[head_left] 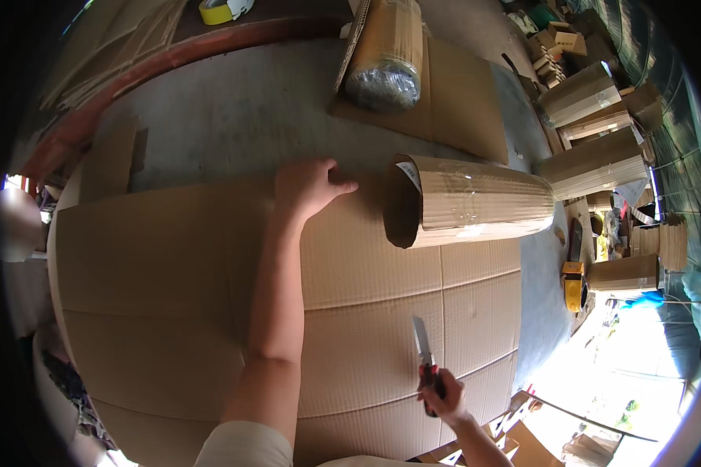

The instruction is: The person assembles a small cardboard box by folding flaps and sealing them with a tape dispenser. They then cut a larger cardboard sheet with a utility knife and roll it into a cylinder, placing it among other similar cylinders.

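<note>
A large flat sheet of corrugated cardboard point(366, 342) with crease lines lies on the grey table in front of me. My left hand point(310, 189) reaches across it to the far edge, thumb stretched apart from its partly bent fingers, with nothing visible between them. To the right of that hand a rolled cardboard tube point(483, 198) lies on its side, its dark hollow end facing left. My right hand point(448, 398), low at the right, is closed around the red and black handle of a utility knife point(422, 342). Its long blade is out and points away from me over the sheet.
Farther back, a taped cardboard roll with a plastic-wrapped end point(383, 82) rests on another cardboard piece point(463, 101). More tubes point(596, 163) stand out along the right side. A yellow tape dispenser point(574, 288) is at the right edge, and a yellow tape roll point(216, 11) at the far left.
</note>
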Available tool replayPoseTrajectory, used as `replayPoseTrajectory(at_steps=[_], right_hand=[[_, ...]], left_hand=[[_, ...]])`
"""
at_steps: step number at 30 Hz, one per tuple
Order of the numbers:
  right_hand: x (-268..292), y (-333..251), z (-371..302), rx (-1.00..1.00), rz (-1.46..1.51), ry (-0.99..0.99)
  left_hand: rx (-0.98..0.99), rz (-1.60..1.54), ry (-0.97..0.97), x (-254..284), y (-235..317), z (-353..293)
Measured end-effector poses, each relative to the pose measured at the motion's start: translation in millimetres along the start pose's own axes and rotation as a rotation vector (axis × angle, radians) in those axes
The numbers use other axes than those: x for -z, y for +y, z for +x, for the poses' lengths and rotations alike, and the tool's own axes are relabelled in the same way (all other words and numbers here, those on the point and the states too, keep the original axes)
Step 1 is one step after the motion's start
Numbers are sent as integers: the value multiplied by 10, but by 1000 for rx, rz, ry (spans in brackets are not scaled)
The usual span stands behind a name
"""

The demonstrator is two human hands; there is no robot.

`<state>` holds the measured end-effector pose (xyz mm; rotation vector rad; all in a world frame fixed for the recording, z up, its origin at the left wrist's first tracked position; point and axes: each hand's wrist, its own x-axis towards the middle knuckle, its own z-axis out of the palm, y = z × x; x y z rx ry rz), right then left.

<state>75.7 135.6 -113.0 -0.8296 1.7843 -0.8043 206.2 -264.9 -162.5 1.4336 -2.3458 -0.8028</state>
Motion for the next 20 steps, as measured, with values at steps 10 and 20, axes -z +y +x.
replayPoseTrajectory(at_steps=[10, 20], right_hand=[[-616, -1694, 1162, 79, -143, 60], [-672, -1738, 1696, 94, -458, 71]], left_hand=[[19, -14, -85, -11, 11, 32], [-23, 23, -37, -37, -35, 8]])
